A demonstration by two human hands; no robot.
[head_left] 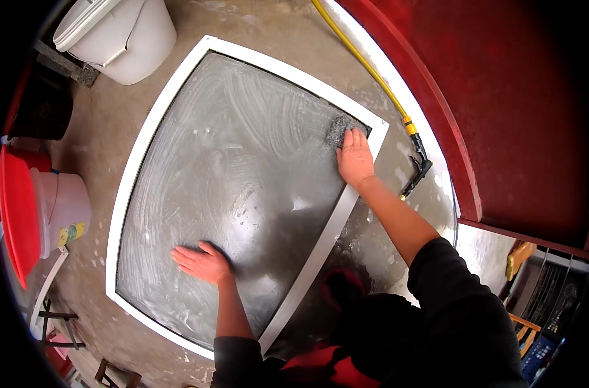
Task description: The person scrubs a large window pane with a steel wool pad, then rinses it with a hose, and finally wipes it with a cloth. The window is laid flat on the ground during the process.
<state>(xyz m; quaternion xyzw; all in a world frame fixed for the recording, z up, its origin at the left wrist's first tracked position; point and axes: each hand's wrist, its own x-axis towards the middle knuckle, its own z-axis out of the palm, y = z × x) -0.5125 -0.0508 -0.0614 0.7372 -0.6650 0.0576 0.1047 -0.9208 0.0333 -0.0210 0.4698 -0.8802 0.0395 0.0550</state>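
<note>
A large framed mesh or glass panel with a white frame lies flat on the floor below me, its surface streaked with whitish suds. At its far right corner my right hand presses a grey steel wool scrubber against the panel, fingers closed over part of it. My left hand hovers over or rests on the near left part of the panel, fingers stretched out and thumb apart, holding nothing. Whether its palm touches the surface I cannot tell.
A yellow hose with a black spray nozzle lies right of the panel, beside a red door or wall. White buckets, a red basin and a dark container stand at left. The floor looks wet.
</note>
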